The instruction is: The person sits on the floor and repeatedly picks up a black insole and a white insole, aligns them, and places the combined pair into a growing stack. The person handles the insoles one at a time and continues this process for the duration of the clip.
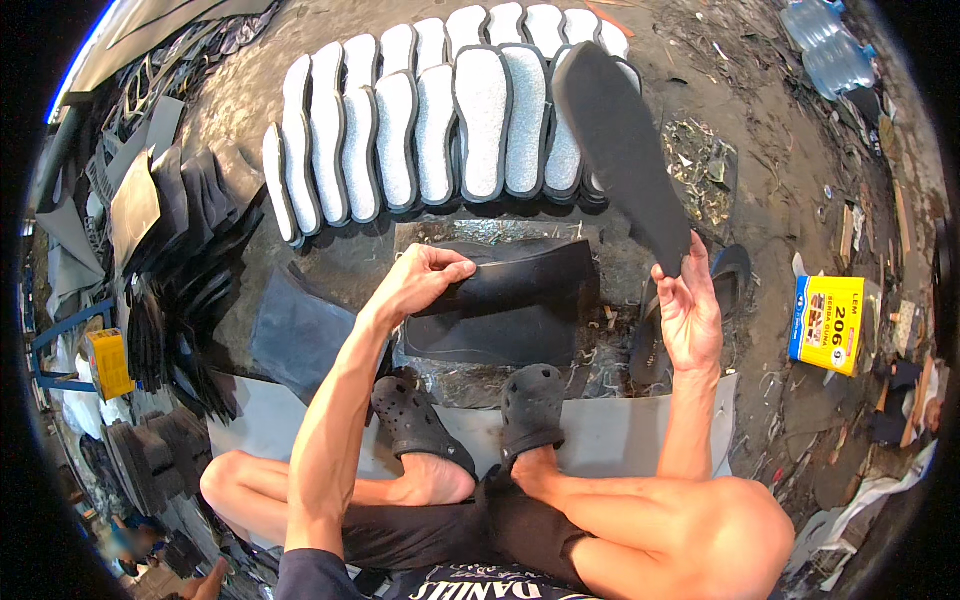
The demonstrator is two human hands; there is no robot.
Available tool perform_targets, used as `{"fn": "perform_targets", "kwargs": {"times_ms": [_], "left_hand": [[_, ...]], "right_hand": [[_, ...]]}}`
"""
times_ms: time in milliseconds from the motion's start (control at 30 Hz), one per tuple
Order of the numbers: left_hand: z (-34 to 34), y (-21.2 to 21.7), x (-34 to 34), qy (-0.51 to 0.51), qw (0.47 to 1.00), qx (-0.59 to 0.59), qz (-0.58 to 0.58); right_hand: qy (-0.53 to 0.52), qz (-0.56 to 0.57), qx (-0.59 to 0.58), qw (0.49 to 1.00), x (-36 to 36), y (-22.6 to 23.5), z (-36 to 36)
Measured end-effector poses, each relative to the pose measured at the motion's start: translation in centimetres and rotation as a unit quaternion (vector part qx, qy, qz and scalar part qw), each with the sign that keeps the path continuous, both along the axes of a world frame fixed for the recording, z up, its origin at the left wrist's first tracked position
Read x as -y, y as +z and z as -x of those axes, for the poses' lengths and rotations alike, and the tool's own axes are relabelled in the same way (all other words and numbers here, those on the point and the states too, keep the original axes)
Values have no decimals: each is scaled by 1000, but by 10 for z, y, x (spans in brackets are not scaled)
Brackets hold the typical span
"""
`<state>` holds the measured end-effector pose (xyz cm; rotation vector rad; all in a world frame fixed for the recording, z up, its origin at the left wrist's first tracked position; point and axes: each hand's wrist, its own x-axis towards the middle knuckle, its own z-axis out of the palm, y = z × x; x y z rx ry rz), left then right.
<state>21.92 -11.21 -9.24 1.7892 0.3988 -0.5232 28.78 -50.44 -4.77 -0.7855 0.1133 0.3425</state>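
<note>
My left hand (425,283) pinches the edge of a dark flexible sheet (535,275) between thumb and fingers; the sheet curls up along its length. Beneath it, another black sheet (490,338) lies flat on a low work surface in front of my feet. My right hand (692,320) is raised at the right and grips the narrow end of a black shoe sole (620,145). The sole points up and to the left, hiding part of the far rows. Those rows hold many dark-edged soles (482,120) with whitish speckled tops, packed side by side.
Stacked black sheets (175,230) stand at the left, near a yellow tin (108,362). To the right are a yellow container (832,325) and a black sandal (738,275). Clear plastic bottles (828,50) lie far right. My feet wear black clogs (532,408) beside a grey sheet (600,435).
</note>
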Motion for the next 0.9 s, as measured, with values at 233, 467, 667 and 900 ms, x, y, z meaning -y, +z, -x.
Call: {"fn": "perform_targets", "kwargs": {"times_ms": [233,467,667,900], "left_hand": [[42,4,25,-10,997,68,-20],[114,0,43,359,878,86,305],[143,-21,57,462,880,80,71],[150,-22,58,429,900,74,19]], "right_hand": [[6,109,-26,994,-9,-3,1],[147,300,-20,942,-26,-52,35],[160,460,43,872,-41,-57,60],[143,521,37,841,-47,-57,77]]}}
